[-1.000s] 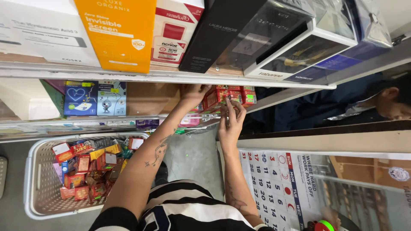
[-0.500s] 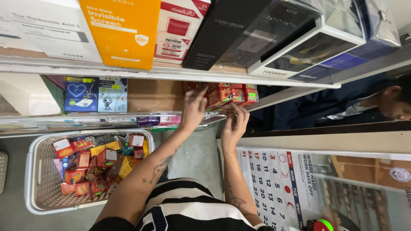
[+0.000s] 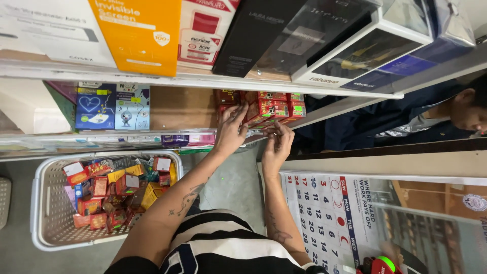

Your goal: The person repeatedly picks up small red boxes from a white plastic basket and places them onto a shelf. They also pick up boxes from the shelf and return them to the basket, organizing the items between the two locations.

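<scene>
Small red cardboard boxes (image 3: 271, 107), printed with yellow and green, stand in a tight row on the middle wooden shelf (image 3: 177, 109), and both hands are at them. Nearest the camera is the striped black-and-white shirt (image 3: 223, 248); from it two bare forearms run up toward the shelf, the left one tattooed. Beside that arm on the floor sits a white plastic basket (image 3: 43, 203), loaded with more small red and yellow boxes. The left hand (image 3: 231, 133) has its fingers spread and laid flat against the front of the row, seemingly steadying it. The right hand (image 3: 276, 144) is curled just below the shelf edge, fingertips pinched on something small, though I cannot tell what. Judging by this, the step in hand is squaring boxes into the row; any further placing would call for a careful push without toppling neighbours. Beyond, blue picture boxes (image 3: 111, 106) stand further along the same shelf.
</scene>
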